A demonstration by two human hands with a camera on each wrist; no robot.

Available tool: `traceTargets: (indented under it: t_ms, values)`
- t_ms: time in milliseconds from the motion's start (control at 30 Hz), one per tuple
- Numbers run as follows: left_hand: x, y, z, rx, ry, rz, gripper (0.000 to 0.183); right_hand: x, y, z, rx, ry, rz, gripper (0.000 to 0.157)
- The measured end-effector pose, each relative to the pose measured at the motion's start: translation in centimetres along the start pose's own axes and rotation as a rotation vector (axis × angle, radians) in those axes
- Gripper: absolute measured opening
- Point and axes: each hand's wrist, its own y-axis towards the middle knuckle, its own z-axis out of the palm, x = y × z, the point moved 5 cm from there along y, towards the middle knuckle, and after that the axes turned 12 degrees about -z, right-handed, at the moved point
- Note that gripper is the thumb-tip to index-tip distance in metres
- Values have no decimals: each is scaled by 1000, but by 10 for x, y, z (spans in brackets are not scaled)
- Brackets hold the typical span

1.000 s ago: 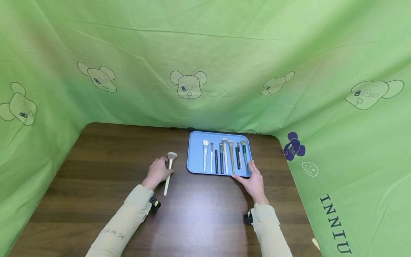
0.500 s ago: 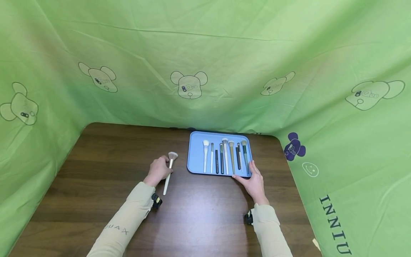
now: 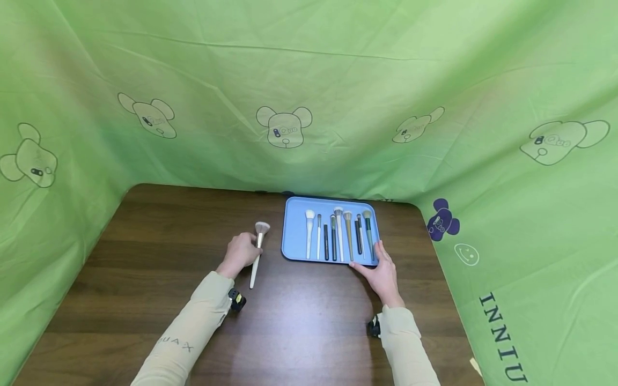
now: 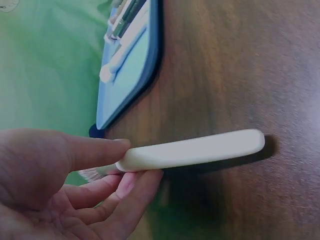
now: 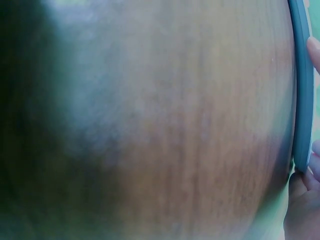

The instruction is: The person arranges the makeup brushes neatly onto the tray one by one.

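Observation:
My left hand (image 3: 241, 250) pinches a makeup brush (image 3: 254, 272) by its pale handle, left of the blue tray. Its bristle head points away from me. In the left wrist view the thumb lies on one side of the handle (image 4: 200, 150) and fingertips on the other; the handle's rounded end hangs close over the table. My right hand (image 3: 383, 273) holds the near right corner of the blue tray (image 3: 294, 246), thumb on the front rim and fingers along the right side. Several makeup brushes lie side by side in it, among them a white-tipped one (image 3: 309, 230).
The brown wooden table (image 3: 169, 257) is backed by a green cloth (image 3: 207, 150) printed with bear heads, which also hangs at both sides. The tray stands near the table's far edge, close to the cloth.
My left hand has shifted the brush slightly away from me and to the right, and the brush stands a little more upright in view. The right hand and tray have stayed put.

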Motion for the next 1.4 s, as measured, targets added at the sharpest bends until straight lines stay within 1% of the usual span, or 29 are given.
traceTargets:
  t_ms: [100, 267, 500, 700, 933, 1133, 1267, 1400]
  values:
    - [-4, 0, -2, 2, -6, 12, 30, 0, 0, 0, 5, 1, 5, 113]
    - [-13, 1, -3, -7, -22, 22, 30, 0, 0, 0, 8, 4, 6, 112]
    - [-31, 3, -4, 16, -69, 26, 32, 0, -1, 0, 10, 7, 12, 113]
    - [-46, 6, -2, 41, -83, 38, 32, 0, -1, 0, 12, 6, 15, 114]
    - [-60, 11, 1, 44, -119, 43, 29, 0, -1, 0, 5, 4, 9, 115]
    - [-73, 17, 4, 45, -174, 49, 29, 0, -1, 0, 9, 12, 10, 115]
    - [-81, 23, 8, 44, -208, 34, 29, 0, 0, -1, 2, 11, 7, 114]
    - [-90, 29, 10, 30, -211, 18, 30, 0, 0, 0, -9, 6, -1, 112]
